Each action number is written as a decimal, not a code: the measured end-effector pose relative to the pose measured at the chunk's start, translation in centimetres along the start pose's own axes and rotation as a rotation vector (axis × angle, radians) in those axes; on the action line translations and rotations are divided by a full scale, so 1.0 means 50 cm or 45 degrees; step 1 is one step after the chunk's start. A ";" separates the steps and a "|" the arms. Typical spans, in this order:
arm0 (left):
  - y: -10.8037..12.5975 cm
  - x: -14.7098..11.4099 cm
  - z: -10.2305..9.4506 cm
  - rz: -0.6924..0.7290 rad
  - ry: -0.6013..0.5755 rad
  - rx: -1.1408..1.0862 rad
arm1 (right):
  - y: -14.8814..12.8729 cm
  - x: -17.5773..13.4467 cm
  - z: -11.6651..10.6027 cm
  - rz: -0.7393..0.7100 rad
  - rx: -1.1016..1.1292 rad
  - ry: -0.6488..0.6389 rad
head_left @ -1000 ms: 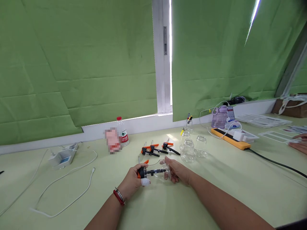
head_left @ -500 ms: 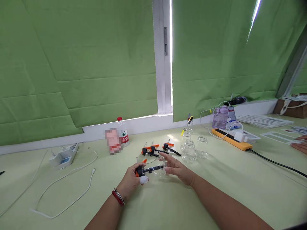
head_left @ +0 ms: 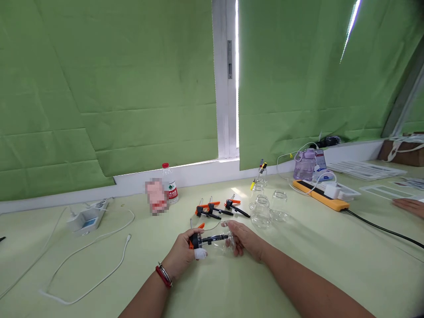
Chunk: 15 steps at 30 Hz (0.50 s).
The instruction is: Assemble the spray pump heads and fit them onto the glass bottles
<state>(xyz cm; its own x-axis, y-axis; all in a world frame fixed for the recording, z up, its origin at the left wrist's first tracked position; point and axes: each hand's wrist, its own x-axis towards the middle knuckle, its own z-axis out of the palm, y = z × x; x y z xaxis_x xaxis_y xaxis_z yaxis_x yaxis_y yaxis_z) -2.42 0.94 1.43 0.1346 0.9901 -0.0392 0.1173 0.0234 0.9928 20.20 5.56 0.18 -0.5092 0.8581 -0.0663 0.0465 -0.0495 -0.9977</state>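
At the near middle of a pale green tabletop (head_left: 212,291), we see a clear jar (head_left: 221,251) lying on its side between two bare hands. The left hand (head_left: 181,249), its thumb wrapped in white (head_left: 200,253), grips the black-and-orange pump head (head_left: 194,241) at the jar's left end; the right hand (head_left: 247,239) curls its fingers round the right end. A dark stem (head_left: 215,239) runs lengthwise inside.

We judge the step in hand to be seating or turning the head at the neck, though whether it is fully tightened we cannot tell. Any further turn would call for the right hand to keep the jar steady — and the head square to the neck.

Just beyond lie three more pump heads (head_left: 218,210), with several clear jars (head_left: 261,214) to their right. At left, a white cable (head_left: 123,258) loops near a white power strip (head_left: 86,218); at right sit an orange power strip (head_left: 319,194), a lilac bottle (head_left: 305,165) and, at the edge, another person's hand (head_left: 410,206). Farther back we find a red-capped water bottle (head_left: 171,187), then green blinds (head_left: 109,88) flanking a pale window frame (head_left: 225,97) — daylight slipping through the gap.
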 end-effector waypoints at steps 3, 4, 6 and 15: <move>-0.002 0.001 0.000 0.003 -0.006 -0.007 | 0.000 -0.002 -0.002 0.037 -0.009 0.003; -0.003 0.001 0.000 0.005 -0.003 -0.009 | 0.001 -0.001 -0.003 0.050 -0.012 -0.001; -0.003 0.001 0.001 0.007 0.004 -0.015 | 0.005 0.000 -0.005 0.070 -0.016 -0.014; 0.000 0.004 -0.001 0.005 0.083 -0.036 | 0.004 -0.001 -0.008 -0.104 0.090 -0.054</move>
<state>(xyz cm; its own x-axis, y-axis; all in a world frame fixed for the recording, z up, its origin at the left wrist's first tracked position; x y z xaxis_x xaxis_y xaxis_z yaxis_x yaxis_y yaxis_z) -2.43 1.15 1.42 0.0705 0.9971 -0.0292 0.0891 0.0228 0.9958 20.57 5.69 -0.02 -0.5450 0.8383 0.0159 -0.0566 -0.0179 -0.9982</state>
